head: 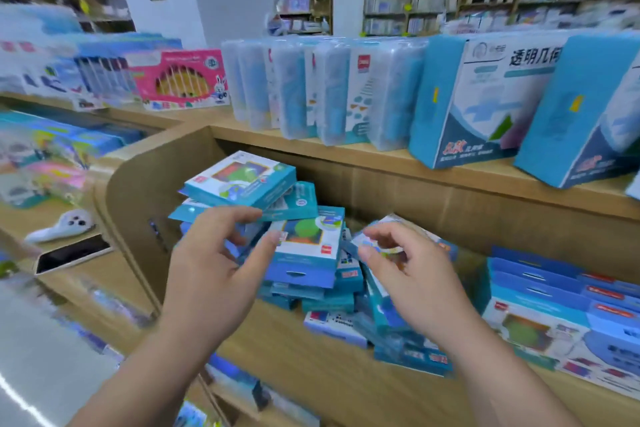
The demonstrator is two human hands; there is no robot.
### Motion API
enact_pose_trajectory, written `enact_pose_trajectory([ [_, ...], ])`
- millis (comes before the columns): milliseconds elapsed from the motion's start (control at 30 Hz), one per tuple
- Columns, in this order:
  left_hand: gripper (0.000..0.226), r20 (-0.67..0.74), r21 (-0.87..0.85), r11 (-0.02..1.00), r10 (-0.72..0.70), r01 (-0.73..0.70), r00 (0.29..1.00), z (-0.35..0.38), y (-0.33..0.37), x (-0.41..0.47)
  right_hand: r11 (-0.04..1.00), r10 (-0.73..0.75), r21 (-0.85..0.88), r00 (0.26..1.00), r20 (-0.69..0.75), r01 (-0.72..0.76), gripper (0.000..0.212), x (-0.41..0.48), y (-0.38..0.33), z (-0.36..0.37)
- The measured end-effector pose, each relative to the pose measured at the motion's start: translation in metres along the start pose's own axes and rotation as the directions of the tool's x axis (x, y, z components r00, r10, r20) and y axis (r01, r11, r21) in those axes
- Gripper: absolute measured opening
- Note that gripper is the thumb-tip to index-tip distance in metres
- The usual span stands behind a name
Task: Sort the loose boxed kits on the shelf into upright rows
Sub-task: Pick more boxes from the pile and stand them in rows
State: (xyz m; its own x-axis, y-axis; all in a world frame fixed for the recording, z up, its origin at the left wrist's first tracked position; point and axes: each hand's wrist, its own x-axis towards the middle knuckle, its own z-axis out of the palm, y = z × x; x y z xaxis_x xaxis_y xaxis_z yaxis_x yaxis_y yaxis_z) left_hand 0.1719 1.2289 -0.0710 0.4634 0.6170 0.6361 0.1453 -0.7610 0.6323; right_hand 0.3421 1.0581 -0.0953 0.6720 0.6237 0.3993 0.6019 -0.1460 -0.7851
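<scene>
**Head view: both hands at the jumbled compartment.** My left grip (214, 253) is spread wide. Its fingertips (254, 215) rest on a flat teal box (298, 199) in the heap, and the thumb touches the near-left corner of the box with the green disc (306, 246). My right grip (408, 270) is narrow, thumb and forefinger pinching the edge of a tilted white-faced box (389, 246), which is blurred. The loose boxed kits (322, 302) lie criss-crossed in the left half of the wooden shelf (311, 378), the topmost kit (242, 180) lying tilted on the heap. To the right in the same compartment, an ordered row of kits (540, 288) is ranged one behind another — blue top flaps towards me. On the shelf above and farther back stand clear plastic cases (329, 90) and, right of them, large blue boxes (485, 97). A pink boxed set (183, 80) stands far left — a white handheld device (59, 227) lies on the left-hand shelf.
</scene>
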Motion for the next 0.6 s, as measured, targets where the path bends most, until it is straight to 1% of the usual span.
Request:
enact_pose_trajectory([
  [33, 0.029, -0.028, 0.054, 0.998, 0.030, -0.028, 0.999, -0.010, -0.012, 0.011, 1.000, 0.007, 0.025, 1.000, -0.007, -0.007, 0.020, 0.007, -0.008, 0.011],
  [100, 0.032, -0.055, 0.150, 0.986, 0.085, -0.075, 0.995, -0.024, -0.036, 0.031, 0.998, 0.025, 0.056, 1.000, -0.003, -0.024, 0.019, 0.019, -0.025, 0.032],
  [167, 0.040, -0.039, 0.212, 0.974, 0.094, -0.084, 0.995, -0.035, -0.057, 0.048, 0.992, 0.075, 0.098, 0.997, 0.016, -0.076, 0.019, 0.030, -0.040, 0.050],
  [267, 0.053, 0.074, 0.252, 0.965, 0.052, -0.069, 0.996, -0.042, -0.080, 0.066, 0.966, 0.169, 0.191, 0.984, 0.053, -0.177, 0.023, 0.047, -0.060, 0.076],
  [333, 0.060, 0.169, 0.251, 0.964, 0.043, -0.085, 0.985, -0.041, -0.090, 0.074, 0.942, 0.225, 0.242, 0.972, 0.066, -0.234, 0.018, 0.057, -0.072, 0.093],
  [367, 0.061, 0.202, 0.250, 0.964, 0.046, -0.096, 0.978, -0.039, -0.094, 0.076, 0.927, 0.253, 0.268, 0.965, 0.068, -0.262, 0.018, 0.062, -0.078, 0.100],
  [433, 0.057, 0.222, 0.232, 0.968, 0.040, -0.093, 0.974, -0.037, -0.100, 0.078, 0.896, 0.308, 0.311, 0.948, 0.076, -0.316, 0.029, 0.071, -0.086, 0.112],
  [500, 0.050, 0.202, 0.200, 0.976, 0.047, -0.088, 0.978, -0.036, -0.104, 0.077, 0.856, 0.356, 0.365, 0.929, 0.096, -0.366, 0.038, 0.078, -0.090, 0.125],
  [600, 0.043, 0.176, 0.158, 0.976, 0.118, -0.147, 0.977, -0.036, -0.108, 0.073, 0.810, 0.411, 0.437, 0.910, 0.052, -0.391, 0.041, 0.082, -0.089, 0.137],
])
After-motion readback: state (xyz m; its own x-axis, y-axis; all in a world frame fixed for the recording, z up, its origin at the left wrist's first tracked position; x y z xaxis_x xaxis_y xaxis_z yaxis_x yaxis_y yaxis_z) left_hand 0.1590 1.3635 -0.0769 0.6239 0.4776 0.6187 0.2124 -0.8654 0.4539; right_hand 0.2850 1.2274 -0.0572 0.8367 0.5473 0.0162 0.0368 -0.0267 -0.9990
